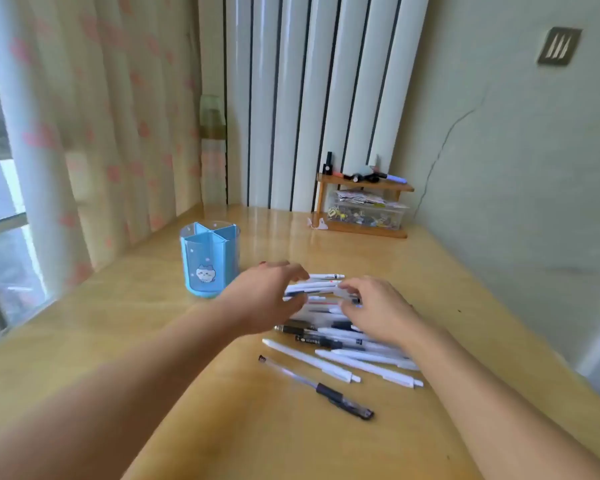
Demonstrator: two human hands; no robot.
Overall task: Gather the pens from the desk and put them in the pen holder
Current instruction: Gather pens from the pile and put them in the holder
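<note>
Several pens, mostly white with a few black, lie in a loose pile on the wooden desk. A clear pen with a black grip lies apart at the near side. My left hand rests over the pile's left end, fingers spread on the far pens. My right hand covers the pile's right side, fingers curled onto a few pens. Neither hand has lifted a pen. A blue pen holder with a cat sticker stands upright to the left of the pile; its compartments look empty.
A small wooden shelf with a clear box of clips and some small items stands at the back of the desk against the wall. A curtain hangs along the left edge. The right wall runs close beside the desk.
</note>
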